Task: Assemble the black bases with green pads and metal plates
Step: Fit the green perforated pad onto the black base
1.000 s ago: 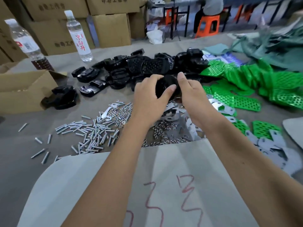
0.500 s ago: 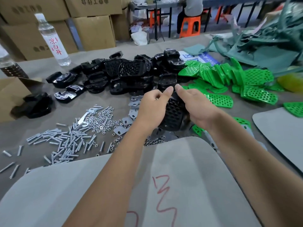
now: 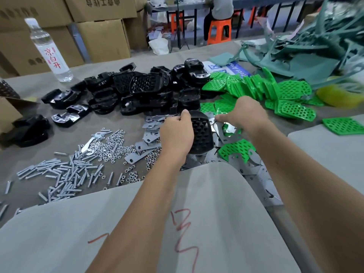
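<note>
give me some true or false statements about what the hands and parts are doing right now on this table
1. The left hand holds a black base. True.
2. The right hand also grips that black base. False: it is off to the side, reaching down at the metal plates beside the base.
3. The green pads lie to the right of the pile of black bases. True.
4. The water bottle lies on its side among the bolts. False: it stands upright at the far left of the table, away from the bolts.
5. A green pad is already fitted on the held base. False: its studded face shows bare black.
</note>
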Demonstrator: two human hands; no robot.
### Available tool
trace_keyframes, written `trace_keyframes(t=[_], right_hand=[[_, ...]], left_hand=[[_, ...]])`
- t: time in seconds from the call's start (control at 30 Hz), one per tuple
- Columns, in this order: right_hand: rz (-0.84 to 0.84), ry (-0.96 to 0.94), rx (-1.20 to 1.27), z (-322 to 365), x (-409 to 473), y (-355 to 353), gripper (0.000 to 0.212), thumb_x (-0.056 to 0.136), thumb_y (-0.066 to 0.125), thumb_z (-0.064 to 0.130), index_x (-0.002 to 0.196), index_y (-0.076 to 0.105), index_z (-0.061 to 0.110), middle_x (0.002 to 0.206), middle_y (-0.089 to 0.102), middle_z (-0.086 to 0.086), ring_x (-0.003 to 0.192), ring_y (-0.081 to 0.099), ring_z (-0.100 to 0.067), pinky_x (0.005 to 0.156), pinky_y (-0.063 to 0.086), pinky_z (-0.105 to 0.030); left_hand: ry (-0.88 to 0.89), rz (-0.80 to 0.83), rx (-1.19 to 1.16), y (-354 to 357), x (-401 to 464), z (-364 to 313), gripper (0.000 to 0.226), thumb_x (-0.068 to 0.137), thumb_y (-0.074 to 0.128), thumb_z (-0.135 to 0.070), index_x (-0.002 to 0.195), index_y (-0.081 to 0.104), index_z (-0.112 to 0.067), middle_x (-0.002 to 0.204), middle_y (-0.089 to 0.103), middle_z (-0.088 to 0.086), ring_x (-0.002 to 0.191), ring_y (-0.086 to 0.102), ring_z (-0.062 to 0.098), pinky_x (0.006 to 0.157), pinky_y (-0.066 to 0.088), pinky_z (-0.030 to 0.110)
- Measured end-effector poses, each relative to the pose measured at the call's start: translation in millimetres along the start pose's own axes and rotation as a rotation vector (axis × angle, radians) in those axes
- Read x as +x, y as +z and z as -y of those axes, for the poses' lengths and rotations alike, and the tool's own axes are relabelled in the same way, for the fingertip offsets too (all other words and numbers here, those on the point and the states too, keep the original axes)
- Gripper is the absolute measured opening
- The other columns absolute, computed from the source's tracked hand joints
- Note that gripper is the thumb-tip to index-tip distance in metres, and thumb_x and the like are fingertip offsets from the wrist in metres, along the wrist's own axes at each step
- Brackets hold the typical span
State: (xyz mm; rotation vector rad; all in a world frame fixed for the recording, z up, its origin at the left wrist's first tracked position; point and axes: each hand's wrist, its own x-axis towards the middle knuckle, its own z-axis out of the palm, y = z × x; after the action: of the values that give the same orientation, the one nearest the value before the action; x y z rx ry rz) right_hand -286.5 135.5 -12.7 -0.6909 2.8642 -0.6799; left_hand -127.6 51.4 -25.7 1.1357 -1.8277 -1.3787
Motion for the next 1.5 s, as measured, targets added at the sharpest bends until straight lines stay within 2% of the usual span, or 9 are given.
trace_keyframes(t=[0.27, 0.37, 0.43, 0.63, 0.83, 1.03, 1.17, 1.3, 1.5], right_hand=[[0.167, 0.112, 0.269, 8.8, 3.4, -16.1, 0.073, 0.086, 0.086, 0.027, 0.140, 0.048, -0.005, 0.112, 0.062, -0.017, 0.100, 0.061, -0.036, 0.080, 0.048, -0.040], [-0.070, 0.028, 0.480, 12.1, -1.4, -16.8, 0.031, 0.095, 0.075, 0.020, 0.116, 0.059, 0.005, 0.113, 0.067, -0.013, 0.104, 0.066, -0.033, 0.093, 0.056, -0.046], [-0.197, -0.037, 0.710, 19.7, -12.2, -17.5, 0.015, 0.099, 0.068, 0.017, 0.104, 0.054, 0.012, 0.108, 0.061, -0.009, 0.095, 0.069, -0.031, 0.080, 0.061, -0.042], [0.020, 0.032, 1.462, 71.2, -62.0, 7.5, 0.014, 0.106, 0.052, 0.003, 0.103, 0.056, 0.016, 0.107, 0.068, -0.012, 0.064, 0.073, -0.018, 0.052, 0.055, -0.026], [0.090, 0.053, 1.398, 96.4, -100.9, 47.3, 0.035, 0.098, 0.040, -0.002, 0.096, 0.069, 0.018, 0.087, 0.067, -0.002, 0.061, 0.063, -0.013, 0.043, 0.046, -0.024], [0.110, -0.229, 1.068, 90.1, -111.3, 73.4, 0.034, 0.096, 0.060, 0.055, 0.093, 0.074, 0.023, 0.064, 0.059, 0.015, 0.066, 0.055, -0.009, 0.069, 0.041, -0.029], [0.157, -0.409, 0.970, 90.7, -113.8, 75.7, 0.027, 0.098, 0.066, 0.045, 0.103, 0.076, 0.020, 0.088, 0.077, 0.009, 0.082, 0.070, -0.005, 0.078, 0.053, -0.025], [0.349, -0.443, 1.147, 86.4, -115.1, 71.1, 0.019, 0.104, 0.063, 0.024, 0.087, 0.070, 0.019, 0.055, 0.060, 0.019, 0.044, 0.053, 0.004, 0.045, 0.038, -0.006], [0.336, -0.431, 1.160, 85.6, -113.9, 70.9, 0.025, 0.104, 0.063, 0.022, 0.080, 0.070, 0.017, 0.052, 0.055, 0.017, 0.040, 0.044, 0.001, 0.042, 0.033, -0.009]], left_hand=[[-0.065, -0.108, -0.119, 2.7, -2.4, 0.3, 0.057, 0.103, 0.051, -0.036, 0.056, 0.022, -0.022, 0.033, 0.024, -0.011, 0.047, 0.025, 0.016, 0.053, 0.020, 0.034], [-0.110, -0.117, -0.195, 1.1, -1.9, 1.9, 0.053, 0.101, 0.054, -0.035, 0.059, 0.026, -0.020, 0.039, 0.031, -0.014, 0.048, 0.032, 0.017, 0.055, 0.026, 0.031], [-0.159, -0.097, -0.311, -5.4, 2.4, 1.8, 0.040, 0.100, 0.056, -0.031, 0.066, 0.041, -0.015, 0.059, 0.057, 0.003, 0.057, 0.059, 0.026, 0.060, 0.050, 0.035], [-0.226, 0.002, -0.683, -44.6, -0.5, 6.2, 0.006, 0.097, 0.057, 0.001, 0.103, 0.057, 0.001, 0.083, 0.072, 0.020, 0.062, 0.073, 0.032, 0.064, 0.065, 0.042], [-0.163, 0.004, -0.781, -102.2, -7.5, 34.4, 0.025, 0.091, 0.047, 0.014, 0.111, 0.059, 0.004, 0.096, 0.072, 0.028, 0.078, 0.074, 0.040, 0.073, 0.065, 0.047], [-0.139, 0.053, -0.873, -125.9, -14.0, 46.6, 0.016, 0.100, 0.051, 0.001, 0.112, 0.062, 0.002, 0.106, 0.074, 0.024, 0.086, 0.077, 0.034, 0.074, 0.066, 0.042], [-0.060, 0.129, -0.857, -128.7, -16.3, 48.6, 0.020, 0.103, 0.053, -0.004, 0.118, 0.067, 0.000, 0.119, 0.074, 0.021, 0.103, 0.075, 0.032, 0.077, 0.064, 0.038], [-0.045, 0.082, -0.796, -129.0, -16.1, 46.8, 0.022, 0.103, 0.060, -0.018, 0.116, 0.072, -0.004, 0.109, 0.077, 0.013, 0.096, 0.075, 0.022, 0.071, 0.061, 0.030], [0.019, 0.048, -0.754, -128.1, -17.7, 48.7, 0.024, 0.102, 0.062, -0.020, 0.094, 0.078, -0.004, 0.090, 0.079, 0.011, 0.077, 0.076, 0.020, 0.062, 0.058, 0.026]])
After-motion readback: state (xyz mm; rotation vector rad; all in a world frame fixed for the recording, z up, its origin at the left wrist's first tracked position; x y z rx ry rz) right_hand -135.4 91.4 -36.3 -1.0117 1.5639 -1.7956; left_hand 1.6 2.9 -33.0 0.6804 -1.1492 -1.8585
